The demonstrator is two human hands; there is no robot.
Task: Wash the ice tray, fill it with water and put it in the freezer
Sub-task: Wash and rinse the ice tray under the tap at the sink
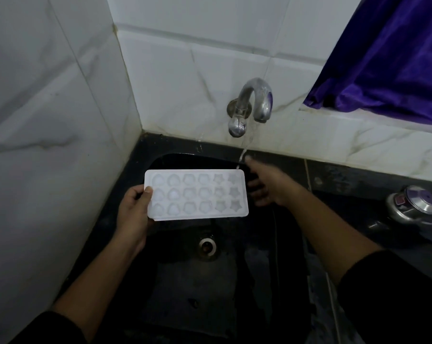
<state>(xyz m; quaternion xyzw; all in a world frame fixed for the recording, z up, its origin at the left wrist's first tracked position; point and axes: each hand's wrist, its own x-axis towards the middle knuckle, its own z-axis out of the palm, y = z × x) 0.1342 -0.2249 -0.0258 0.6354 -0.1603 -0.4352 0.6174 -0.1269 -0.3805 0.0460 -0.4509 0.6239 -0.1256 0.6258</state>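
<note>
A white ice tray (197, 194) with several shaped cavities is held level over the black sink (234, 281). My left hand (133, 214) grips its left end, thumb on top. Just right of the tray, my right hand (267, 184) is open with its fingers spread. A thin stream of water (242, 155) falls from the curved metal tap (253, 105) on the back wall and lands by my right fingertips and the tray's far right corner. The cavities look empty; any water in them is too faint to tell.
The sink drain (207, 245) lies below the tray. White tiled walls (48, 120) close in on the left and back. A metal pressure-cooker lid (414, 204) rests on the dark counter at right. A purple curtain (388, 58) hangs at upper right.
</note>
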